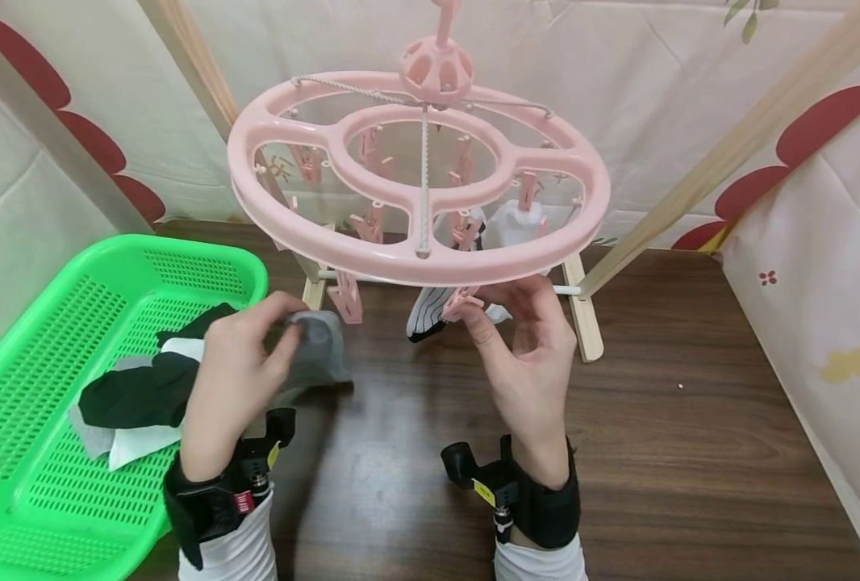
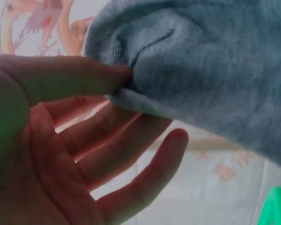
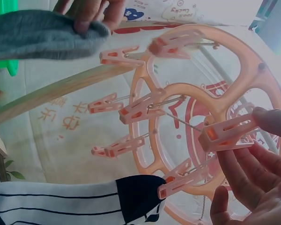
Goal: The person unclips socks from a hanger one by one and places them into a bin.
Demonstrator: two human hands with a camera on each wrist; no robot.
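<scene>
My left hand [image 1: 237,375] pinches a grey sock [image 1: 321,347] between thumb and forefinger, left of the drying hanger. In the left wrist view the grey sock [image 2: 196,70] spreads away from the thumb tip, while the other fingers lie loosely apart below it. My right hand [image 1: 532,355] pinches a pink clothespin [image 3: 227,133] by its handle end, at the near edge of the round pink hanger [image 1: 401,262]. Nothing hangs from this clothespin. A white sock with black stripes [image 3: 61,201] hangs from a neighbouring clothespin [image 3: 185,180].
A green basket [image 1: 230,262] with black, white and grey socks [image 1: 139,391] stands at the left. More clothespins hang round the hanger, one holding a white sock [image 1: 513,222]. A wooden stand [image 1: 728,153] rises from the dark wooden surface [image 1: 691,452].
</scene>
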